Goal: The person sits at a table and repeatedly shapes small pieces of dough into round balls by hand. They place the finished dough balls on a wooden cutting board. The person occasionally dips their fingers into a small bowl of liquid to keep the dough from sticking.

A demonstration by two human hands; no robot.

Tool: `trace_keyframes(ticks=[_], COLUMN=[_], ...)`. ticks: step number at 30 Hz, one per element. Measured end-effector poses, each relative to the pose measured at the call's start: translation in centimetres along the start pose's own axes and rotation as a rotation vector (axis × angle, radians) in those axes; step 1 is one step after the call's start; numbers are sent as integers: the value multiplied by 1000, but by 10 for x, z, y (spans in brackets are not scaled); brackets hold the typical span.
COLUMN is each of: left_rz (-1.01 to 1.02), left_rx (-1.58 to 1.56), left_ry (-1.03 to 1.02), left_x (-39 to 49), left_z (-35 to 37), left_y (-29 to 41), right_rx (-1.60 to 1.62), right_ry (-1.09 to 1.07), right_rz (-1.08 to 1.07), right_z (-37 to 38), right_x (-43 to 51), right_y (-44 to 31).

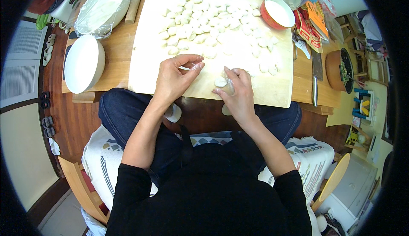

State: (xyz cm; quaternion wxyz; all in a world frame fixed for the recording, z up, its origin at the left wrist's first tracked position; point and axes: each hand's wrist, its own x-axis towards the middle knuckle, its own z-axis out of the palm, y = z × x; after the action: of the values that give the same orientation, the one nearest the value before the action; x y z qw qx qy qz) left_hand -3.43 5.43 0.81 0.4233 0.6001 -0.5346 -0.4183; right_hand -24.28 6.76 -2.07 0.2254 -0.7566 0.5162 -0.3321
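Over the near edge of a pale cutting board, my left hand is curled, its thumb and index tips close but apart. Nothing held shows between them, though the palm side is partly hidden. My right hand hovers at the board's front with thumb and fingers spread. Just left of its fingers lies a small flattened dough piece. Flour whitens the fingertips. Many small white dough pieces or dumplings cover the board beyond my hands; glare blurs their shapes. A red bowl of white powder stands at the board's far right.
Left of the board are a white bowl, a plastic-covered basin and a wooden rolling pin. To the right lie a cleaver, a white spoon, red and orange packets and a pot of green filling.
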Motion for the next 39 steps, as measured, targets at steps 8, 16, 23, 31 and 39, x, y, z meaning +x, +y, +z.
trace_keyframes(ticks=[8,16,23,31,39], left_rz=[-19,390,594,773,720], left_rx=[94,339,430,569,704], left_ry=[-250,-336,-347,-440,-426], left_x=[-6,-2,0,10,10], left_z=[11,36,38,32,43], left_y=[-5,-8,-4,-11,3], right_rx=[-10,-23,243,346,236], right_ry=[-8,-36,110,111,229], right_rz=[-57,-54,131,260,135], right_z=[0,-11,-46,-52,-57], right_x=[1,-8,-11,-19,1], right_y=[15,21,33,34,49])
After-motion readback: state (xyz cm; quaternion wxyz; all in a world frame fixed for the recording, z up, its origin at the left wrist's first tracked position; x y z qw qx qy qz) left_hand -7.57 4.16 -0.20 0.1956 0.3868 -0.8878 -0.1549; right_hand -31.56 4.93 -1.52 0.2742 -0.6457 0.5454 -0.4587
